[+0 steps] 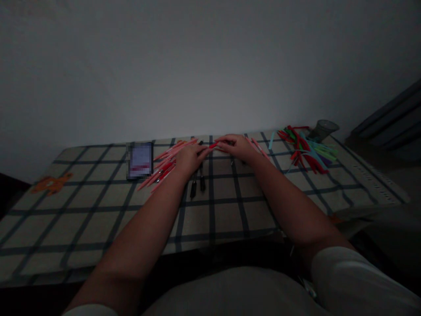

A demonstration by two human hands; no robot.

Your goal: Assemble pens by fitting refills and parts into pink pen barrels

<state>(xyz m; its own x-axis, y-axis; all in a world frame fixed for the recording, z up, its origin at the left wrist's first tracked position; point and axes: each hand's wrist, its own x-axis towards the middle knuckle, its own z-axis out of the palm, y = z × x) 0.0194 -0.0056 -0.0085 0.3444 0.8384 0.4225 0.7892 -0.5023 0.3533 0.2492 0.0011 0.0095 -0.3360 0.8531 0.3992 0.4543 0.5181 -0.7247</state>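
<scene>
My left hand point(190, 159) and my right hand point(239, 147) meet near the back edge of the table, each with fingers closed on one end of a small red piece point(213, 145). Pink sticks point(161, 169), some with red parts among them, lie in a loose pile beside and partly under my left hand. More pink sticks point(259, 148) lie just past my right hand. Below my left hand are dark pens point(193, 189) on the cloth. What lies under my palms is hidden.
A checked cloth point(226, 219) covers the table against a pale wall. A dark-framed phone or tablet point(140, 160) lies left of the sticks. At the right, coloured strips point(304, 151) are heaped beside a cup point(324, 128). An orange figure point(52, 183) is at far left.
</scene>
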